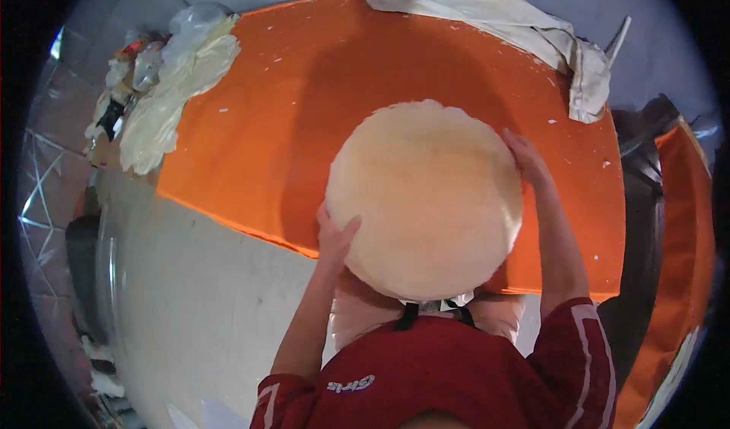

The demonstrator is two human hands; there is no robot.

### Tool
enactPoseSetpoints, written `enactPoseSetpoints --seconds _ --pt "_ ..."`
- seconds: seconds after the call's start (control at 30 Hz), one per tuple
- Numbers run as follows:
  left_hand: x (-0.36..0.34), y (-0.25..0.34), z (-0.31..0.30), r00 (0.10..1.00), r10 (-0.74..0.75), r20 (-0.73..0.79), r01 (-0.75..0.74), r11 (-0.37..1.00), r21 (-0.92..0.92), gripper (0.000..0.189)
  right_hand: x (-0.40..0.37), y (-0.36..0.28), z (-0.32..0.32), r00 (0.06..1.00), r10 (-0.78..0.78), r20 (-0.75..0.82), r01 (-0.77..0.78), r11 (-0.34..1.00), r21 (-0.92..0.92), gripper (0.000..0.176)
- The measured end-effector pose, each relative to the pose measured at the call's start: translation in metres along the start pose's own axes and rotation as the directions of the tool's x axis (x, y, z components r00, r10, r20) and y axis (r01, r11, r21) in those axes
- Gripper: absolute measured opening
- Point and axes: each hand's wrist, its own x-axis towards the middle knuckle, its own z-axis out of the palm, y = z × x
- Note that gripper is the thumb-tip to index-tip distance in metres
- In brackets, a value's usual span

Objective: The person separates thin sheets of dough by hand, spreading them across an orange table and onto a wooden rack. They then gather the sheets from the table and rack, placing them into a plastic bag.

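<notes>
in the head view, we see a pale round disc (426, 197), wide, thin and fairly even at the rim. it is held up over the near middle of the orange cloth (296, 110) rather than lying on it: it throws a shadow on the cloth and its near edge overlaps our own apron and red shirt (449, 376).

our left hand (334, 235) grips the disc's lower left rim, with the thumb pressed on the face towards us and the fingers hidden behind. our right hand (526, 159) clasps the upper right rim, over the right part of the orange cloth. its fingers run along the edge and wrap behind it. both hands are closed on the disc and nothing else is in them.

a crumpled white cloth (502, 18) lies on the far right edge of the orange cloth. a heap of pale, soft material (171, 94) sits at its left edge. a grey counter (205, 292) runs along its near left side.

we judge the shaping to be largely done, since the disc is already round, flat and thin. it is lifted clear of the orange cloth, has not been set down anywhere, and no landing place shows. small white flecks dot the orange cloth.
</notes>
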Motion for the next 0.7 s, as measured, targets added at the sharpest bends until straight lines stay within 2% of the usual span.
enactPoseSetpoints --seconds 0.03,0.07,0.1,0.17,0.2,0.27,0.3,0.33,0.37,0.4,0.47,0.5,0.53,0.57,0.6,0.63,0.67,0.7 --pt "0.005 -0.007 0.008 0.993 0.119 -0.008 -0.118 0.987 0.108 0.063 0.007 0.010 -0.008 0.997 -0.040 -0.069 0.034 0.997 -0.075 0.047" --pt "0.010 -0.011 0.015 0.972 0.234 0.003 -0.229 0.950 0.213 0.064 0.004 0.007 -0.008 0.997 -0.033 -0.064 0.027 0.996 -0.082 0.047" --pt "0.015 -0.006 0.020 0.974 0.225 0.001 -0.220 0.953 0.208 0.064 -0.003 -0.001 -0.010 0.998 -0.030 -0.064 0.025 0.996 -0.080 0.046" --pt "0.020 0.003 0.030 0.974 0.207 0.090 -0.225 0.928 0.296 0.068 -0.012 -0.003 -0.015 0.998 -0.020 -0.067 0.014 0.996 -0.090 0.044" --pt "0.022 0.004 0.029 0.975 0.203 0.085 -0.219 0.933 0.286 0.068 -0.012 -0.002 -0.017 1.000 -0.017 -0.024 0.016 0.998 -0.058 0.047" --pt "0.025 0.009 0.022 0.985 0.027 0.169 -0.041 0.996 0.080 0.071 -0.007 0.000 -0.019 0.999 -0.024 0.034 0.026 0.999 -0.038 0.049" --pt "0.023 0.012 0.017 0.987 0.033 0.155 -0.045 0.997 0.070 0.071 -0.002 0.001 -0.019 1.000 0.014 0.015 -0.010 0.978 -0.207 0.051" --pt "0.018 0.015 0.013 0.985 -0.039 0.169 0.059 0.992 -0.115 0.070 0.002 0.003 -0.019 0.999 0.050 -0.009 -0.050 0.928 -0.368 0.053" --pt "0.014 0.017 0.008 0.974 -0.107 0.198 0.162 0.943 -0.290 0.068 0.000 0.001 -0.014 0.999 0.048 0.003 -0.044 0.926 -0.375 0.053" --pt "0.015 0.014 0.004 0.976 -0.106 0.188 0.159 0.943 -0.293 0.068 -0.007 -0.002 -0.007 0.998 0.060 -0.025 -0.065 0.920 -0.386 0.054" --pt "0.015 0.007 -0.002 0.943 -0.101 0.317 0.258 0.824 -0.504 0.060 -0.022 -0.009 0.003 0.996 0.075 -0.046 -0.087 0.912 -0.400 0.056" --pt "0.014 0.007 -0.002 0.945 -0.101 0.312 0.255 0.823 -0.507 0.060 -0.029 -0.014 0.006 0.997 0.043 -0.065 -0.067 0.891 -0.448 0.054" --pt "0.012 0.008 -0.001 0.943 -0.111 0.313 0.282 0.765 -0.579 0.058 -0.031 -0.018 0.009 0.997 0.006 -0.083 -0.047 0.868 -0.495 0.053" --pt "0.011 0.010 0.001 0.941 -0.120 0.317 0.307 0.700 -0.645 0.056 -0.027 -0.016 0.007 0.997 0.001 -0.081 -0.041 0.868 -0.496 0.053" --pt "0.012 0.010 -0.002 0.942 -0.114 0.317 0.302 0.699 -0.648 0.056 -0.020 -0.009 0.003 0.997 0.018 -0.077 -0.059 0.817 -0.574 0.052" --pt "0.013 0.008 -0.008 0.898 -0.160 0.409 0.408 0.650 -0.641 0.056 -0.013 -0.002 -0.002 0.997 0.035 -0.076 -0.076 0.759 -0.647 0.052" --pt "0.014 0.007 -0.010 0.843 -0.200 0.500 0.510 0.596 -0.621 0.057 -0.006 0.006 -0.007 0.997 0.029 -0.076 -0.071 0.758 -0.649 0.052" --pt "0.006 0.021 -0.008 0.844 -0.195 0.499 0.507 0.596 -0.623 0.057 -0.003 0.012 -0.009 0.996 0.021 -0.085 -0.069 0.782 -0.619 0.051"
